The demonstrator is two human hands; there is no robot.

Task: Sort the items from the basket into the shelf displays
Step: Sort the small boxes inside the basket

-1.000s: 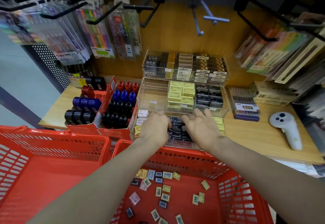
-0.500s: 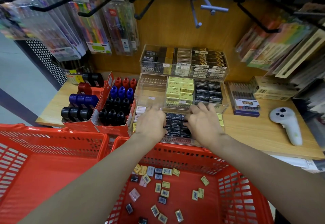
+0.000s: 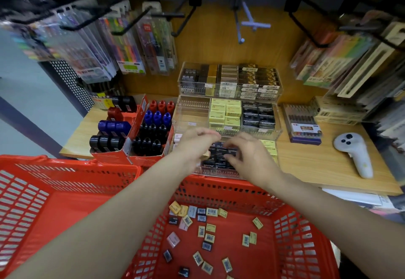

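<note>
Left grip (image 3: 197,145) is curled loosely with nothing visibly in it, a bit blurry though. Right next to it, the right grip (image 3: 247,158) has its fingers spread, resting on the black erasers (image 3: 219,158) in the front clear display tray (image 3: 221,174) on the shelf (image 3: 328,167). Below both arms, the red basket (image 3: 295,235) has small erasers (image 3: 210,230) scattered across its floor. A white controller (image 3: 354,154) lies on the shelf, far right.

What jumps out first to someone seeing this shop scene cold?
Two bare hands, left hand and right hand, meet over the front tray of black erasers on the shelf. Below them sits a bright red basket scattered with small erasers. A white controller lies at the right.
</note>
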